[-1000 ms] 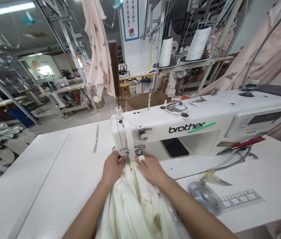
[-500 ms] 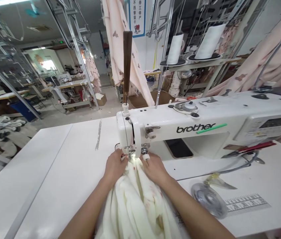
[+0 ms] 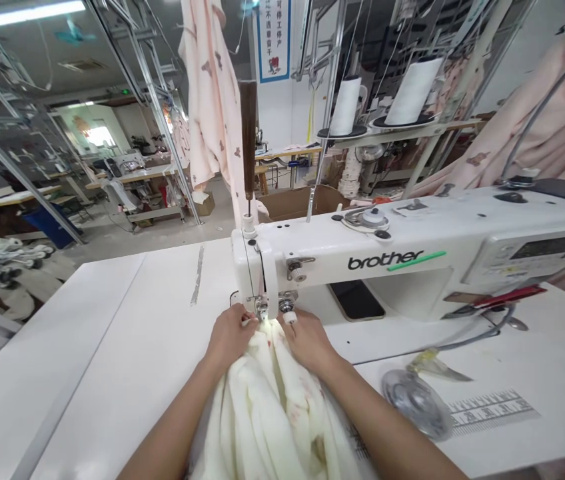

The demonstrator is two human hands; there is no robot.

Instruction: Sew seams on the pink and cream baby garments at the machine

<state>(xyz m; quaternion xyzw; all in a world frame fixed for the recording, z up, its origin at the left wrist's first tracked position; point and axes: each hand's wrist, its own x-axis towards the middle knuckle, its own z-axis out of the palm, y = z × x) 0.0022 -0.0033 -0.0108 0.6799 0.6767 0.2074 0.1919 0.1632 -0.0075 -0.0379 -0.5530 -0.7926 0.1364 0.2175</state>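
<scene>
A pale cream fabric (image 3: 262,393) with small reddish prints runs in gathered folds from the front edge up to the needle area of a white sewing machine (image 3: 322,260). My left hand (image 3: 232,333) is closed at the fabric's left side, thumb and fingers pinched beside the lit presser foot (image 3: 261,311). On the other side my right hand (image 3: 307,337) lies against the fabric, its fingertips hidden behind the machine head and the folds. The stitching point itself is too small to make out.
A dark phone (image 3: 357,300) lies under the machine arm. Right of my forearm are a clear round case (image 3: 416,403), small yellow-handled snips (image 3: 437,365) and a ruler strip (image 3: 495,412). Thread cones (image 3: 346,107) stand behind; pink printed cloth (image 3: 212,100) hangs beyond the machine.
The view has shifted slightly, and the hanging pink cloth has swung left. Both hands stay at the presser foot with the fabric, almost unmoved.
</scene>
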